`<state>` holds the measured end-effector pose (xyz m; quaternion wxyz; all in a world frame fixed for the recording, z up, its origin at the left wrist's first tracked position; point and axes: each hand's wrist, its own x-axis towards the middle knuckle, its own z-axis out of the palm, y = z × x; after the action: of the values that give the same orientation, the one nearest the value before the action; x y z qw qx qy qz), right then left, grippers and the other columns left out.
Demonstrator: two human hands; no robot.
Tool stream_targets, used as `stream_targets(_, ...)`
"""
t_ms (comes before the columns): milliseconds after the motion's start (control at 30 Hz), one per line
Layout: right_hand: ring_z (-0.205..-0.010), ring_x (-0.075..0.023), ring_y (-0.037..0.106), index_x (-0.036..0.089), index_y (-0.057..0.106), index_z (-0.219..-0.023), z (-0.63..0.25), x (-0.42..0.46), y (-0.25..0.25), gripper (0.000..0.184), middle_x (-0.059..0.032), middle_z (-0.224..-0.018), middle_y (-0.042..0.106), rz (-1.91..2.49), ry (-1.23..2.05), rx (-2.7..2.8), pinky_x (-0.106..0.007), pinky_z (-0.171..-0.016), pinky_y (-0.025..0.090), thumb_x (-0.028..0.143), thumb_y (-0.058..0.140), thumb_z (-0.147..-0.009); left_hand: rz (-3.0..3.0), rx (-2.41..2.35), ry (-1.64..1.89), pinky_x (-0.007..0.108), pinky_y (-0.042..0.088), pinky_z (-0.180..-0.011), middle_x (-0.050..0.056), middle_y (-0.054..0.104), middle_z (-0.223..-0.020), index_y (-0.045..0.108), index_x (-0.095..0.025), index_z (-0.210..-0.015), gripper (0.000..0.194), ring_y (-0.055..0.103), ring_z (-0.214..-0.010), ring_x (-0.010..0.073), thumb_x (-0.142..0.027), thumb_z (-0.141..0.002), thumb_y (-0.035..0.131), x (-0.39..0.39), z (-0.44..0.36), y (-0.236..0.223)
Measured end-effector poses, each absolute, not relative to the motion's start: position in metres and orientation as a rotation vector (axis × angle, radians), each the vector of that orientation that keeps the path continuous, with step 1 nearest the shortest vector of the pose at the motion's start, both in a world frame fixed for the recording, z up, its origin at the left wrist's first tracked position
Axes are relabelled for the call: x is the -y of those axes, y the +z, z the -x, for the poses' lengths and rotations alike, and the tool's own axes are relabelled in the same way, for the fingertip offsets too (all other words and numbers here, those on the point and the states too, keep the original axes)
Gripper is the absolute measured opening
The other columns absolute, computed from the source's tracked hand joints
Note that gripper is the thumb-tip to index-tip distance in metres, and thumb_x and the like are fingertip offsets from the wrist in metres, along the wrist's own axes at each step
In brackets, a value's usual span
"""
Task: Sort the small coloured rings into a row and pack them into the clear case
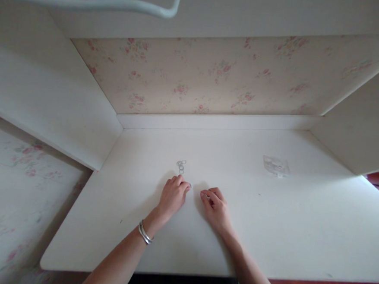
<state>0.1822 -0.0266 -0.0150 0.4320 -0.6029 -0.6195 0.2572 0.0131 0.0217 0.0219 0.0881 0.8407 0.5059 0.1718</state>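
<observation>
Both my hands rest on a white desk top (267, 234). My left hand (172, 196) has its fingers curled and pinched together at the tips, holding something tiny I cannot make out; silver bangles sit on its wrist. My right hand (215, 206) lies a short way to the right, fingers also curled into a pinch near the desk surface. Just beyond my left hand's fingertips lies a small cluster of thin metal rings (181, 166) on the desk.
A small clear plastic bag (276, 166) lies flat at the desk's back right. White side panels and a flowered back wall (213, 79) enclose the desk; a white shelf hangs overhead. A pale cable (89, 3) runs along the top. Red floor shows at the lower right.
</observation>
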Motion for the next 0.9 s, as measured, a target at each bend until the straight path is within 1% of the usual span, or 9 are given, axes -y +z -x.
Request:
stream_targets(100,-0.065,-0.0104,0.053,0.02,0.067,-0.09,-0.183,0.027,-0.015,0.029,-0.005,-0.089,0.056,1.509,0.65,1.547,-0.021,-0.056,0.043,0.038,0.044,-0.092,-2.446,-1.515,0.598,0.032,0.041,-0.077,0.003,0.056,-0.084,0.065,-0.023,-0.086,0.016,0.053,-0.083,0.0175,-0.025,-0.09,0.049,-0.023,-0.007,0.023)
stream_targets(200,-0.066,-0.0106,0.054,0.02,0.067,-0.089,-0.183,0.027,-0.014,0.029,-0.005,-0.089,0.056,1.526,0.65,1.576,-0.021,-0.057,0.043,0.037,0.044,-0.092,-2.286,-1.59,0.819,0.031,0.043,-0.08,0.003,0.057,-0.085,0.064,-0.021,-0.09,0.016,0.054,-0.083,0.0164,-0.027,-0.09,0.049,-0.026,0.011,0.021)
stream_targets(267,-0.066,-0.0103,0.054,0.02,0.066,-0.089,-0.183,0.027,-0.013,0.029,-0.0049,-0.09,0.057,1.543,0.642,1.617,-0.021,-0.058,0.043,0.037,0.043,-0.092,-2.16,-1.639,0.951,0.03,0.045,-0.079,0.004,0.058,-0.087,0.063,-0.019,-0.092,0.017,0.056,-0.083,0.0156,-0.027,-0.09,0.049,-0.027,0.028,0.017)
stream_targets(333,-0.066,-0.0102,0.054,0.02,0.066,-0.089,-0.181,0.027,-0.012,0.029,-0.0044,-0.09,0.057,1.574,0.617,1.672,-0.021,-0.059,0.043,0.035,0.042,-0.093,-2.053,-1.688,1.009,0.028,0.046,-0.074,0.004,0.058,-0.087,0.063,-0.018,-0.091,0.018,0.056,-0.08,0.0152,-0.029,-0.089,0.049,-0.027,0.045,0.012)
stream_targets(433,-0.068,-0.0108,0.056,0.022,0.065,-0.092,-0.177,0.025,-0.009,0.027,-0.0035,-0.092,0.058,1.657,0.534,1.795,-0.021,-0.06,0.042,0.033,0.04,-0.093,-1.949,-1.752,1.007,0.028,0.047,-0.07,0.004,0.059,-0.085,0.064,-0.018,-0.089,0.02,0.056,-0.076,0.0156,-0.031,-0.088,0.048,-0.023,0.066,0.001)
stream_targets(667,-0.069,-0.0119,0.059,0.028,0.063,-0.104,-0.162,0.017,0.002,0.028,-0.0023,-0.097,0.059,1.809,0.363,2.055,-0.022,-0.057,0.04,0.031,0.038,-0.094,-1.917,-1.74,0.965,0.029,0.047,-0.074,0.004,0.059,-0.088,0.064,-0.019,-0.09,0.02,0.057,-0.077,0.0154,-0.032,-0.088,0.048,-0.012,0.076,-0.009)
stream_targets(900,-0.07,-0.0122,0.06,0.029,0.063,-0.106,-0.156,0.014,0.003,0.028,-0.0024,-0.098,0.059,1.813,0.318,2.115,-0.023,-0.055,0.039,0.03,0.038,-0.094,-1.943,-1.695,0.994,0.028,0.047,-0.074,0.004,0.059,-0.087,0.063,-0.02,-0.088,0.018,0.057,-0.079,0.0155,-0.03,-0.088,0.048,-0.014,0.077,-0.011)
